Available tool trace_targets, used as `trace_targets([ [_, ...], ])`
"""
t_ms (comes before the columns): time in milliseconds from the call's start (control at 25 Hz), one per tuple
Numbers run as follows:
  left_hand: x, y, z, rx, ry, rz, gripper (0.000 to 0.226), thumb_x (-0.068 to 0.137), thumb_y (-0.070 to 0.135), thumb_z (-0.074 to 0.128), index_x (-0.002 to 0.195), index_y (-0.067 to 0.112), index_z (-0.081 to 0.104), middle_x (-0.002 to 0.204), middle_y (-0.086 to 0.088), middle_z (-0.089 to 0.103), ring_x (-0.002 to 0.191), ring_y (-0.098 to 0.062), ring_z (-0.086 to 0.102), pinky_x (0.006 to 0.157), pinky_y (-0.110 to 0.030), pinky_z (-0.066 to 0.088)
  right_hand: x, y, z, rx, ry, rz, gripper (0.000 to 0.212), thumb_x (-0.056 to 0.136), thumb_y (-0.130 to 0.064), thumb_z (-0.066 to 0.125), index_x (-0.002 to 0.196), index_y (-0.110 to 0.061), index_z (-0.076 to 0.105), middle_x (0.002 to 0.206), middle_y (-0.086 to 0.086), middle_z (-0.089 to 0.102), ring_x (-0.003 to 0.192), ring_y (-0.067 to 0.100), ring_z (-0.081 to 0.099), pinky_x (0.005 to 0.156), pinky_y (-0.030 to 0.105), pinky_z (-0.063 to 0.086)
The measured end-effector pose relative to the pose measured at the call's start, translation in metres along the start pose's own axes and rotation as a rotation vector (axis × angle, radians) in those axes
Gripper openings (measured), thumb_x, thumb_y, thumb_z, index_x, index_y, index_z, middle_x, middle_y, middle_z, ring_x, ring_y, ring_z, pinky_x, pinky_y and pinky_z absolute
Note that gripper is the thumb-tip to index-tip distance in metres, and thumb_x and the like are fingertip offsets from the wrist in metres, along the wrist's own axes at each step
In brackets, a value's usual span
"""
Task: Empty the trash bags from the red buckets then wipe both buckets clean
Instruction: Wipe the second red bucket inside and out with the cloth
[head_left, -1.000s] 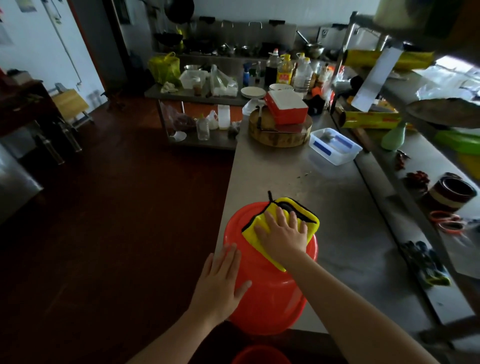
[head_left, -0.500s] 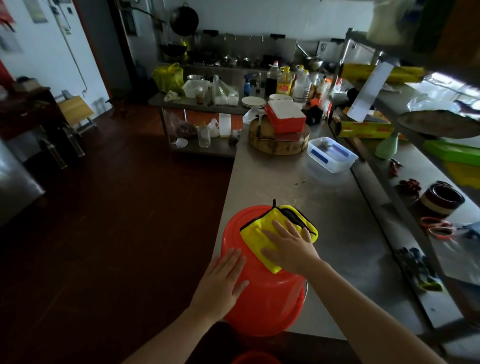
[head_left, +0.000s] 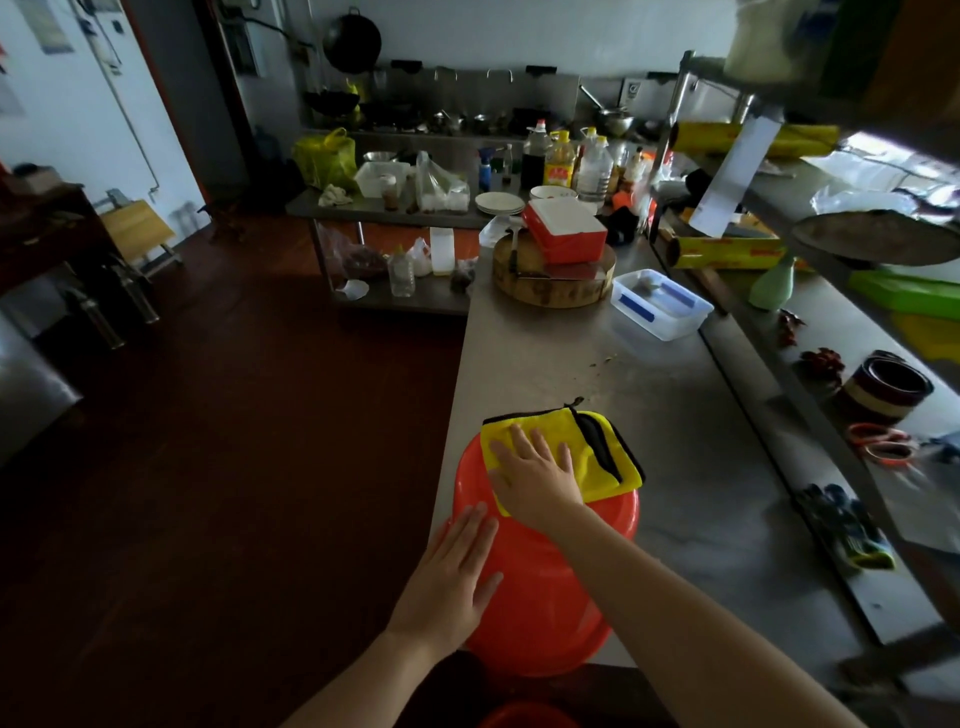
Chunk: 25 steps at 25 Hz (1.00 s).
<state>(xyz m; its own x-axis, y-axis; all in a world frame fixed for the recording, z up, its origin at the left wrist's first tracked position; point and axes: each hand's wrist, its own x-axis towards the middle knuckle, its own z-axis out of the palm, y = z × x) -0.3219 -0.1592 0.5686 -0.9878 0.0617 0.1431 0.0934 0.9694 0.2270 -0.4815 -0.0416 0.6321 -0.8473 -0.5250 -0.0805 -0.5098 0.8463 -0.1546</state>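
A red bucket (head_left: 545, 587) stands upside down at the near left corner of the steel counter (head_left: 597, 374). On its upturned bottom lies a yellow cloth with black trim (head_left: 592, 452). My right hand (head_left: 535, 475) presses flat on the cloth's left part, fingers straight. My left hand (head_left: 449, 582) rests flat against the bucket's left side, fingers spread. A sliver of a second red bucket (head_left: 527, 717) shows at the bottom edge, below the counter.
Further along the counter stand a round wooden chopping block (head_left: 553, 286) bearing a red box (head_left: 566, 236), and a clear plastic tub (head_left: 660, 306). Gloves (head_left: 847, 530), tape rolls and a bowl lie on the right ledge. Dark red floor lies to the left.
My right hand has slid the cloth toward the left and far side of the bucket's bottom. My left hand stays on the bucket's side. The camera has tilted up slightly.
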Motion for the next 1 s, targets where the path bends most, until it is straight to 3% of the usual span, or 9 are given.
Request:
trace_targets([
  [80, -0.002, 0.003, 0.005, -0.01, 0.008, -0.006, 0.068, 0.106, 0.057, 0.019, 0.159, 0.024, -0.007, 0.165, 0.006, -0.018, 0.151, -0.009, -0.018, 0.121, -0.033, -0.016, 0.0, 0.005, 0.009, 0.017, -0.007, 0.012, 0.061, 0.1, -0.066, 0.021, 0.157, -0.046, 0.015, 0.17, -0.007, -0.003, 0.155, 0.025, -0.01, 0.122, 0.061, -0.001],
  [200, -0.002, 0.005, 0.008, 0.016, 0.039, -0.001, 0.064, 0.107, 0.049, 0.027, 0.16, 0.016, 0.01, 0.167, -0.002, 0.001, 0.154, -0.014, -0.006, 0.124, -0.04, -0.002, 0.006, 0.022, 0.012, 0.016, -0.017, 0.138, 0.069, 0.09, -0.08, 0.016, 0.153, -0.055, 0.011, 0.169, -0.01, -0.004, 0.155, 0.026, -0.01, 0.122, 0.057, -0.003],
  [320, -0.004, 0.0, 0.011, 0.001, 0.064, 0.012, 0.061, 0.108, 0.045, 0.031, 0.16, 0.016, 0.015, 0.167, -0.003, 0.009, 0.154, -0.015, 0.002, 0.125, -0.044, 0.008, 0.002, 0.049, 0.01, 0.001, -0.019, 0.297, 0.074, 0.084, -0.086, 0.013, 0.152, -0.058, 0.01, 0.169, -0.01, -0.005, 0.155, 0.026, -0.012, 0.12, 0.059, -0.009],
  [560, -0.002, -0.002, 0.014, -0.045, 0.044, 0.025, 0.061, 0.108, 0.042, 0.03, 0.16, 0.019, 0.008, 0.168, -0.001, 0.006, 0.154, -0.013, -0.003, 0.125, -0.046, 0.015, 0.007, 0.017, 0.014, 0.124, -0.028, 0.391, 0.077, 0.086, -0.083, 0.019, 0.156, -0.051, 0.009, 0.169, -0.006, -0.012, 0.153, 0.03, -0.019, 0.118, 0.061, -0.012],
  [760, -0.001, -0.005, 0.015, -0.073, 0.065, 0.016, 0.063, 0.106, 0.037, 0.034, 0.161, 0.02, 0.008, 0.167, 0.0, 0.011, 0.154, -0.012, -0.002, 0.122, -0.047, 0.023, 0.012, -0.03, 0.023, 0.128, -0.081, 0.281, 0.072, 0.09, -0.075, 0.018, 0.155, -0.05, 0.002, 0.167, -0.009, -0.016, 0.152, 0.03, -0.024, 0.117, 0.062, -0.015],
  [1000, 0.0, -0.006, 0.017, -0.074, 0.063, 0.054, 0.067, 0.098, 0.032, 0.042, 0.16, 0.016, 0.018, 0.166, -0.004, 0.016, 0.154, -0.017, 0.009, 0.12, -0.049, 0.025, -0.021, 0.03, 0.014, 0.049, 0.002, 0.453, 0.069, 0.089, -0.077, 0.019, 0.155, -0.054, 0.009, 0.169, -0.013, -0.006, 0.155, 0.024, -0.013, 0.121, 0.057, -0.007],
])
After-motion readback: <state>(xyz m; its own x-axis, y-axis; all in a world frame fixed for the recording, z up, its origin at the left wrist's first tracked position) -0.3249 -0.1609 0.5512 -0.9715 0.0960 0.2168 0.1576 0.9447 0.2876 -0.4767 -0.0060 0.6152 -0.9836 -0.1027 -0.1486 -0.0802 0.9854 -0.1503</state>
